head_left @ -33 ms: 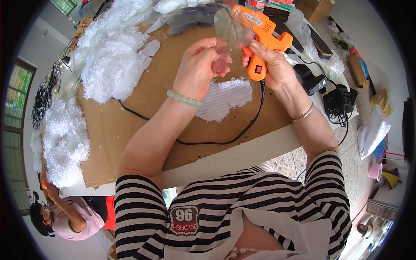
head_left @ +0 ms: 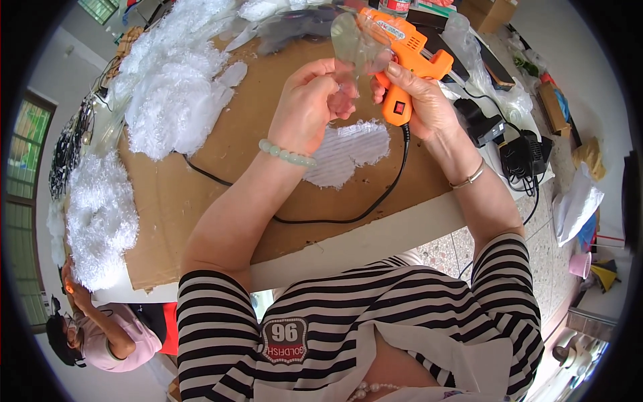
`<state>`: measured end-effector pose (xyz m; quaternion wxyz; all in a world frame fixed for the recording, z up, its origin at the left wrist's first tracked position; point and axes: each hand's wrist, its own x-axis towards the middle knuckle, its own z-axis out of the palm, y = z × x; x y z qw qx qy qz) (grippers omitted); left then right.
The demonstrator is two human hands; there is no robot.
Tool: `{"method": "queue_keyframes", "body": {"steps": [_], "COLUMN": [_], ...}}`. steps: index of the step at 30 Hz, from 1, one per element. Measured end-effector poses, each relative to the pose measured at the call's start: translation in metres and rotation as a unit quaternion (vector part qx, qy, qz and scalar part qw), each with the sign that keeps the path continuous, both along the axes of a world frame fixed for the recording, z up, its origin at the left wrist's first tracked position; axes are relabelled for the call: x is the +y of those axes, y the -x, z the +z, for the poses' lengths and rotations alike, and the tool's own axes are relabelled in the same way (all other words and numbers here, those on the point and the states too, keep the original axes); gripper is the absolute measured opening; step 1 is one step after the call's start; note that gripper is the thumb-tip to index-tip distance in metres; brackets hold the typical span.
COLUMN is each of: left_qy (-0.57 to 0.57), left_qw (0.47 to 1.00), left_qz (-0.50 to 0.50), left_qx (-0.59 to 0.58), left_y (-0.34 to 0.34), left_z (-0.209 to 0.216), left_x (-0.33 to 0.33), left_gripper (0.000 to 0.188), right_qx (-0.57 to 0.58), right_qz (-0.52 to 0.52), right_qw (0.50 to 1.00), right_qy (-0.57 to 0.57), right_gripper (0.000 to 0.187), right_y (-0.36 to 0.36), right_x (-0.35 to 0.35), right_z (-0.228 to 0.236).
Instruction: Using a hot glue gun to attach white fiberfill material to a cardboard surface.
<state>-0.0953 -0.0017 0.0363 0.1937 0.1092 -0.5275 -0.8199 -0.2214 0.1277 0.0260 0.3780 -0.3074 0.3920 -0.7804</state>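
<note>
An orange hot glue gun [head_left: 435,65] is gripped by its handle in my right hand [head_left: 429,100], with the nozzle end pointing up and away, behind a sheer piece. My left hand [head_left: 305,97] is closed, fingers pinched on the lower end of that translucent grey-green, petal-shaped piece [head_left: 349,41]. The piece overlaps the front of the gun, so the nozzle tip is hard to make out. Below both hands a flat white piece with a fringed edge [head_left: 348,155] lies on brown cardboard [head_left: 201,214].
Fluffy white fringed pieces [head_left: 177,100] heap along the left and far side. The gun's black cord [head_left: 328,221] loops across the cardboard. Black power adapters [head_left: 522,157] and clear plastic bags [head_left: 465,50] sit at the right. Another person [head_left: 120,338] works at the lower left.
</note>
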Motion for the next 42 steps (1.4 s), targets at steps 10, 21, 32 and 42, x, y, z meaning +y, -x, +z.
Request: {"method": "queue_keyframes", "body": {"steps": [10, 21, 32, 42], "left_qy": [-0.062, 0.139, 0.24, 0.062], "left_qw": [0.998, 0.984, 0.954, 0.963], "left_qz": [0.004, 0.083, 0.172, 0.262], "left_qx": [0.012, 0.077, 0.057, -0.02], "left_y": [-0.001, 0.004, 0.008, 0.012], "left_z": [0.001, 0.001, -0.008, -0.014], "left_x": [0.018, 0.032, 0.016, -0.03], "left_gripper": [0.027, 0.033, 0.035, 0.042], "right_qx": [-0.027, -0.067, -0.03, 0.036], "right_qz": [-0.043, -0.107, -0.085, -0.175], "right_qw": [0.999, 0.992, 0.994, 0.98], "right_qy": [0.01, -0.029, -0.058, -0.09], "right_gripper": [0.024, 0.018, 0.014, 0.011], "right_y": [-0.017, -0.019, -0.019, 0.026], "right_x": [0.004, 0.004, 0.0, -0.028], "right_z": [0.004, 0.007, 0.003, 0.007]}}
